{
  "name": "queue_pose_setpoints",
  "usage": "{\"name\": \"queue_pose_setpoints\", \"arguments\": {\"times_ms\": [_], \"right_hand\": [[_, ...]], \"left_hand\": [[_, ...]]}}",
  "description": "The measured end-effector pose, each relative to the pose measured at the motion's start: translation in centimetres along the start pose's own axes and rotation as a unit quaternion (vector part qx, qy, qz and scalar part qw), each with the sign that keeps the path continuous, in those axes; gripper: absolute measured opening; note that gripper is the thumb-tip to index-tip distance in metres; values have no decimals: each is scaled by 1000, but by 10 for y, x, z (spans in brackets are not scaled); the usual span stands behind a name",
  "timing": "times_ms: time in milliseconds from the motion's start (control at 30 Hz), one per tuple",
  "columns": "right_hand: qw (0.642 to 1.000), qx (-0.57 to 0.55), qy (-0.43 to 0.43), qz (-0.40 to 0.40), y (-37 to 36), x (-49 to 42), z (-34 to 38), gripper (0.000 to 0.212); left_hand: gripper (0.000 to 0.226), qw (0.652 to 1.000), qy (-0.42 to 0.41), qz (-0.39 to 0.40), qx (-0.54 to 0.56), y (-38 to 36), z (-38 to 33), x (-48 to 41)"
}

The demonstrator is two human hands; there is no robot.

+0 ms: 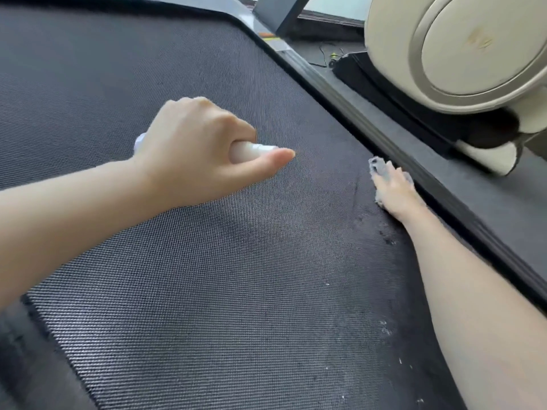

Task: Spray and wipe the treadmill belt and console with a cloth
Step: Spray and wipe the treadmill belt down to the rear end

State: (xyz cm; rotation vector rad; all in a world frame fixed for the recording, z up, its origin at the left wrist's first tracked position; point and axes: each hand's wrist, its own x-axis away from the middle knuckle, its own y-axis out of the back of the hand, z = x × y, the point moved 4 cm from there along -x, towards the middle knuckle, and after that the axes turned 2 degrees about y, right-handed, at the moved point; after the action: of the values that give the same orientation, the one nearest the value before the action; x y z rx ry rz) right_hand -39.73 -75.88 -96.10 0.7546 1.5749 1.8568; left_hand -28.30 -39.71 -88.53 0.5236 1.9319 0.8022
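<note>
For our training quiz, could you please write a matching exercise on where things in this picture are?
Things: 1 small white spray bottle; 2 crumpled grey cloth; 3 black textured treadmill belt; 4 cream round-cased machine.
Places: a under the right hand; b beyond the grey side rail; c gripped in the left hand; d beneath both arms.
Pairs: 1-c; 2-a; 3-d; 4-b.

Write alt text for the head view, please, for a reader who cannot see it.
The right hand presses a grey cloth flat on the treadmill belt near its right side rail, while the left hand grips a white spray bottle over the belt.
</note>
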Motion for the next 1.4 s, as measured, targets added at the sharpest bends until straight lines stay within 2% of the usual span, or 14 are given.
{"name": "queue_pose_setpoints", "arguments": {"times_ms": [133,233,367,533,567,633,700,800,900,1033,1133,1233,1300,1400], "right_hand": [[999,-24,43,9,-2,19,29,55],[981,-40,185,34,-15,70,82,52],[888,-59,449,76,-30,189,165,55],[808,-8,583,83,-33,239,181,52],[810,4,582,71,-32,222,176,51],[855,6,517,39,-30,168,157,51],[923,-41,380,35,-22,111,124,52],[985,-42,166,5,-8,53,50,55],[1000,-26,12,1,-1,30,1,58],[999,-33,-37,8,0,29,19,55],[999,-35,35,10,-2,39,63,52],[982,33,187,13,-15,64,131,56],[949,11,316,6,-26,106,182,56],[868,-46,490,68,-37,211,230,53]], "left_hand": [[60,1000,4,-8,16,8,-4,0],[60,1000,9,-11,28,11,-5,3],[62,999,14,-30,28,16,-3,7],[63,999,6,-31,24,18,-1,3],[62,999,6,-29,24,18,-1,2],[61,1000,7,-24,19,18,-1,2],[61,1000,3,-19,9,17,0,4],[61,1000,5,-4,3,16,4,6],[61,1000,7,-4,-3,19,6,7],[62,1000,10,-5,-2,27,5,9],[61,1000,13,-13,4,35,5,9],[61,999,23,-20,10,41,8,6],[61,999,26,-26,7,45,12,5],[61,999,27,-26,1,50,18,7]]}}
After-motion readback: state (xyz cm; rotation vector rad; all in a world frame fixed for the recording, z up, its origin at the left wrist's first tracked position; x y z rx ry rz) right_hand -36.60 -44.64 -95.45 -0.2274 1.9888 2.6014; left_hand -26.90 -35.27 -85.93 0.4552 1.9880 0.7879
